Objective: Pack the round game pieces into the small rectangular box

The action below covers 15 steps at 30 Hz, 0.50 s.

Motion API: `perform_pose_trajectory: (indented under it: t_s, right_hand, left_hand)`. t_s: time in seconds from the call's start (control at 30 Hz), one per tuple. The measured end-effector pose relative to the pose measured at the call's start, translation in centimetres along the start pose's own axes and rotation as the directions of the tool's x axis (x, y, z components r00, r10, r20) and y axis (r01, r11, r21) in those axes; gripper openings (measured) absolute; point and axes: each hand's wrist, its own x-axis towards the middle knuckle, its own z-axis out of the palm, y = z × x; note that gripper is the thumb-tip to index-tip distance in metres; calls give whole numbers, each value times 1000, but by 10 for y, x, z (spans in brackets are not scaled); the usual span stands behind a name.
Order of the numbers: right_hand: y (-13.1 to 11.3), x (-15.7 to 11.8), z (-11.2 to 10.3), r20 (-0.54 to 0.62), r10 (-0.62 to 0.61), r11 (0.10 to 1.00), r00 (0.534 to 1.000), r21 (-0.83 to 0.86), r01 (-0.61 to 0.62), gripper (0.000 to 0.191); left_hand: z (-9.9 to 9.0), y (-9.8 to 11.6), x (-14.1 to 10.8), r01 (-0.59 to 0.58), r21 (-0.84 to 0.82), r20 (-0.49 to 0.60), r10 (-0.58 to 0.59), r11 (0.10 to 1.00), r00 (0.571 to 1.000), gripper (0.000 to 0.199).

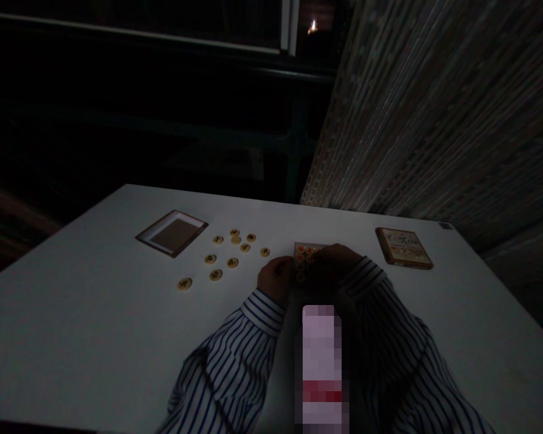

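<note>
A small clear-edged box [301, 246] with rows of round Chinese chess pieces in it lies on the white table [131, 337]. At its left edge is my left hand [276, 278], its fingers curled in; whether they grip the box wall or a piece is hidden. My right hand [335, 260] reaches over the right part of the box and covers some of the pieces, with its fingertips lost in shadow. To the left of my hands, several loose wooden Chinese chess pieces [232, 263] lie scattered flat, most with their characters facing up.
An open shallow box lid or tray [174, 234] with a brown panel inside lies at the far left. A flat printed box [405, 247] is at the right. Behind the table hangs a string curtain [366, 120]. A pixelated patch covers the area between my forearms.
</note>
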Motion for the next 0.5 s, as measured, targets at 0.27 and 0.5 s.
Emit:
perform_pose_trajectory:
  t_s: [0.27, 0.5]
  right_hand:
    - [1, -4, -4, -133, 17, 996, 991, -84, -28, 31]
    - [-16, -7, -17, -221, 4, 996, 975, -89, -24, 34]
  left_hand:
    - [-16, 7, 4, -109, 116, -69, 117, 987, 991, 22]
    - [-57, 2, 23, -173, 295, -157, 226, 940, 961, 27]
